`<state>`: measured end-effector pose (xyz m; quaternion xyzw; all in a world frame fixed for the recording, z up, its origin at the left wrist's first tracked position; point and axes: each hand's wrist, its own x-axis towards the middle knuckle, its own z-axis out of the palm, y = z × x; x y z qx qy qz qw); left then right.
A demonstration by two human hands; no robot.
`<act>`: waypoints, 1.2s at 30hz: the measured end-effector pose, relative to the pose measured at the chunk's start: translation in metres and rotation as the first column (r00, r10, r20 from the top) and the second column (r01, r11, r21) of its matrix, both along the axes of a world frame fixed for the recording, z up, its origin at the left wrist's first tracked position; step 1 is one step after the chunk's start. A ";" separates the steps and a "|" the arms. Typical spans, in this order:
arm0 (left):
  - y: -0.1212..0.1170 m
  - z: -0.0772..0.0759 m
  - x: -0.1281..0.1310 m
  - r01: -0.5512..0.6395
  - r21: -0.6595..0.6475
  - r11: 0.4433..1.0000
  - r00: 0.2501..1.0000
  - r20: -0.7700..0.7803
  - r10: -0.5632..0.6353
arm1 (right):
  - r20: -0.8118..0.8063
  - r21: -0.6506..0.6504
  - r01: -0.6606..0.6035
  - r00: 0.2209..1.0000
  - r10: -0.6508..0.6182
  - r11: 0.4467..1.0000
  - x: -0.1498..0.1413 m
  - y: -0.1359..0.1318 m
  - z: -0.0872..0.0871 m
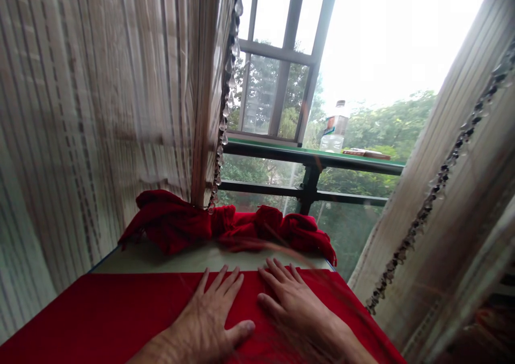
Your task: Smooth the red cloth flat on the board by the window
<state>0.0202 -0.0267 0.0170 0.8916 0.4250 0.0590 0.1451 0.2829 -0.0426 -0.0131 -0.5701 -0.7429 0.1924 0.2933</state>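
Note:
A smooth red cloth [108, 307] is spread over the near part of a pale table [193, 259]. My left hand [211, 313] lies flat on it with the fingers apart, fingertips close to the cloth's far edge. Beside it, my right hand [287, 297] also rests flat on the cloth, its fingertips reaching slightly past that edge. Neither hand holds anything. Bunched red fabric [173, 222], with what looks like fringe at its right end, lies along the table's far end. A strip of bare tabletop shows between the two red pieces.
A striped curtain [104, 112] with a beaded edge hangs at the left, and another curtain [434, 192] hangs at the right. Behind the table runs a dark railing [261, 152] below an open window [277, 64]. A plastic bottle [336, 128] and a flat brownish item [366, 154] rest on the ledge.

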 end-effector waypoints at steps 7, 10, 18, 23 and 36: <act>-0.010 0.022 0.003 -0.024 -0.064 0.998 1.000 -0.018 0.023 | -0.191 0.257 0.074 0.981 -0.025 0.963 0.003 0.007 0.021; -0.015 0.033 0.004 -0.039 -0.098 0.994 0.998 -0.061 0.033 | -0.361 0.376 0.240 0.928 -0.097 0.895 0.016 0.015 0.034; -0.018 0.041 0.006 -0.047 -0.105 0.993 0.995 -0.094 0.037 | -0.485 0.381 0.368 0.860 -0.155 0.848 0.034 0.022 0.037; -0.016 0.040 0.004 -0.038 -0.103 0.994 0.997 -0.073 0.031 | -0.493 0.374 0.364 0.857 -0.150 0.853 0.031 0.025 0.033; -0.014 0.036 0.005 -0.046 -0.109 0.993 0.998 -0.050 0.041 | -0.260 0.206 -0.053 0.960 0.106 0.977 0.001 0.001 0.032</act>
